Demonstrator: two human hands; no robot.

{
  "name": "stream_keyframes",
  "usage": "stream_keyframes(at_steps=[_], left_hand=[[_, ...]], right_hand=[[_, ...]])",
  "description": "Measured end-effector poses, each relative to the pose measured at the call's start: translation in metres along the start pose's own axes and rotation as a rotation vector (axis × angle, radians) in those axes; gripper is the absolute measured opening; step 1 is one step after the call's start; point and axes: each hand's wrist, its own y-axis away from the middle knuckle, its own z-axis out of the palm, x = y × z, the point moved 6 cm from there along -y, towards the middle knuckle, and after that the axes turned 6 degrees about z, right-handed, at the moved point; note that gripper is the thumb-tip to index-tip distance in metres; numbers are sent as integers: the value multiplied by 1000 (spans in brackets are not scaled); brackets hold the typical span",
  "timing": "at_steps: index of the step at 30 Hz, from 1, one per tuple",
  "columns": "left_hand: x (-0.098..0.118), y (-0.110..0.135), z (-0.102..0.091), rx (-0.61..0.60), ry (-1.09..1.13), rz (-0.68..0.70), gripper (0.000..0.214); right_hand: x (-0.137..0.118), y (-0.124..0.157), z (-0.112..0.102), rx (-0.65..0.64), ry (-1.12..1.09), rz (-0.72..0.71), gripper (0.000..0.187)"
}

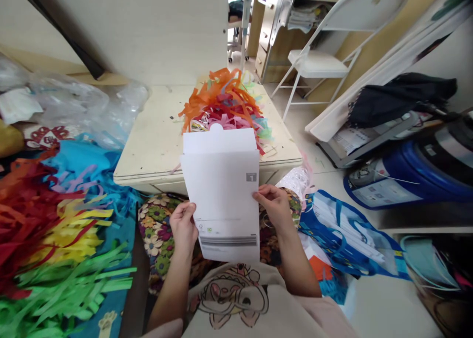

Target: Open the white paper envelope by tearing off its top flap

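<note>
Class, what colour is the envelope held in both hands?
White envelope, with a small grey square; head view.

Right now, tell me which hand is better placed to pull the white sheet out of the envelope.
Right. The right hand grips higher, nearer the sheet sticking out; the left hand holds the envelope lower.

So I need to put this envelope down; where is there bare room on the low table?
The table is bare on its left half, between the clear plastic bags and the paper strips. Its back right is crowded with those strips.
</note>
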Motion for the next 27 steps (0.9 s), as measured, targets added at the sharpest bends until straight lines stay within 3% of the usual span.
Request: stream_keyframes(at_steps=[8,10,15,19,23,27], left_hand=[[-1,-1,0,14,-34,-173,21],[-1,-3,-1,3,-40,-229,23],[-6,-8,-6,-40,-40,-352,26],[-8,-9,-7,-43,-22,-376,26],[-6,-7,-6,-49,-15,-389,25],[-2,-6,-3,-50,-13,-388,25]], right_hand=[[9,1,-1,33,-113,170,37],[5,6,6,-59,-90,220,36],[-13,23,32,-439,81,248,33],[-19,34,44,-712,397,201,30],[-25,39,47,-817,695,6,44],[-30,38,51,-867,759,-106,43]])
